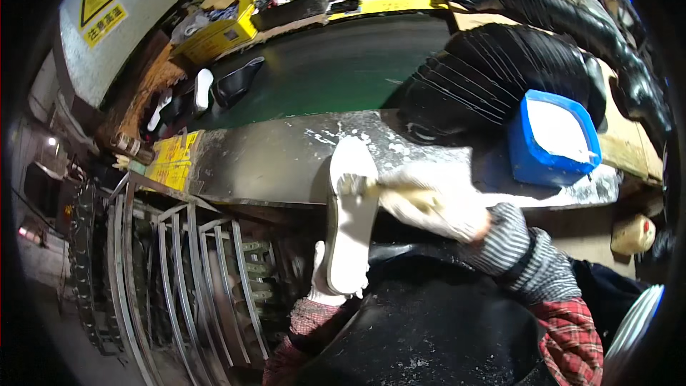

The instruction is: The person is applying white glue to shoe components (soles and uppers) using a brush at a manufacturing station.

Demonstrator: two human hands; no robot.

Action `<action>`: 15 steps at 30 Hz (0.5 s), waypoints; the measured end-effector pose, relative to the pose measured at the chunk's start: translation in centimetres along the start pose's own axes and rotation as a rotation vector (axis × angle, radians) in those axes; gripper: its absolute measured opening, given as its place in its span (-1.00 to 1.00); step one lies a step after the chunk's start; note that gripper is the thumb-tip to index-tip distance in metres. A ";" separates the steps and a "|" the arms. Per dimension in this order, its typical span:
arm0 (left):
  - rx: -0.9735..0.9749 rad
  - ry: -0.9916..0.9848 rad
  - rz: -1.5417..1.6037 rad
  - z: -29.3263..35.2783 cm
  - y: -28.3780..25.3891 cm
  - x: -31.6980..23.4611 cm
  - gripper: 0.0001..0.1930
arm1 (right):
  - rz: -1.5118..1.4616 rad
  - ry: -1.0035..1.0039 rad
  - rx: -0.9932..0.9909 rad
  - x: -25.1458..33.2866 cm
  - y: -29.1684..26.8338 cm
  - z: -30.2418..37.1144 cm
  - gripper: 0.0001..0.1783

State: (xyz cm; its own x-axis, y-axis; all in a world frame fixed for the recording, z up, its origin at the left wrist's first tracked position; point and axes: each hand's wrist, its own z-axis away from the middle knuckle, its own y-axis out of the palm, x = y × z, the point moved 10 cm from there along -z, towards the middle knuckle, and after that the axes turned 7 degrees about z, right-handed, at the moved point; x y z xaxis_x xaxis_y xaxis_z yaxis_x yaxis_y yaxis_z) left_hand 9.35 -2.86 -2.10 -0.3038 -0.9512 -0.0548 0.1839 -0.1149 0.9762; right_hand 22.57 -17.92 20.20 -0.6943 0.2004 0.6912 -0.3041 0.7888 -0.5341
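Note:
A pale shoe sole [350, 236] stands lengthwise in front of me, its toe end pointing away. My left hand [323, 279], in a white glove, is closed round its lower end, with part of the fingers hidden behind it. My right hand [436, 204], also gloved, grips a brush [355, 184] whose bristles touch the upper part of the sole. The glove is overexposed and hides most of the handle. Right of this hand, a blue tub [525, 154] of white paste stands on the metal ledge [264, 161].
Beyond the ledge lies a green conveyor belt [336, 64] with shoe parts [204, 89] at its left. Bundled black shoe uppers [493, 78] rest behind the tub. A metal rack [193, 264] stands lower left. Yellow cartons [218, 36] sit at the back, a yellowish jug [632, 236] at right.

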 end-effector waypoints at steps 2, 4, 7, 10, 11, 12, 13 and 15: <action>-0.146 -0.053 -0.017 0.3 -1.2 2.1 -0.05 | -0.257 0.269 -0.030 -5.5 0.8 -1.2 -0.61; 0.141 -0.198 0.132 0.5 -0.1 0.8 -0.11 | -0.453 0.442 -0.163 -8.1 0.6 -2.0 -0.65; -0.280 -0.135 0.121 0.9 -3.5 0.0 0.00 | -0.250 0.445 0.081 -6.8 0.4 1.2 -0.80; 0.289 -0.308 0.107 0.5 2.0 0.7 -0.09 | -0.304 0.120 0.205 0.3 0.9 1.6 -0.84; 0.146 -0.250 0.208 0.0 1.2 0.9 -0.11 | -0.187 -0.010 0.297 1.6 0.9 0.7 -0.86; 0.067 -0.230 0.210 -0.2 0.8 1.1 -0.06 | -0.169 0.064 0.191 -0.3 0.5 -1.0 -0.83; -0.005 -0.209 0.218 -0.1 0.1 1.0 0.00 | -0.143 0.138 0.092 -2.1 0.5 -2.9 -0.80; -0.276 -0.151 0.238 -0.3 0.3 1.0 -0.06 | -0.092 0.336 -0.066 -5.4 -0.6 -6.6 -0.77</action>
State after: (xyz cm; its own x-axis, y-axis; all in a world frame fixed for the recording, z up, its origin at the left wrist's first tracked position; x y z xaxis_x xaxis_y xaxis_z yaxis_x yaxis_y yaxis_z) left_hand 9.38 -3.90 -1.96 -0.3528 -0.9101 0.2174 0.5035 0.0113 0.8639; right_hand 30.84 -15.60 20.02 -0.4089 0.2980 0.8626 -0.3050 0.8462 -0.4369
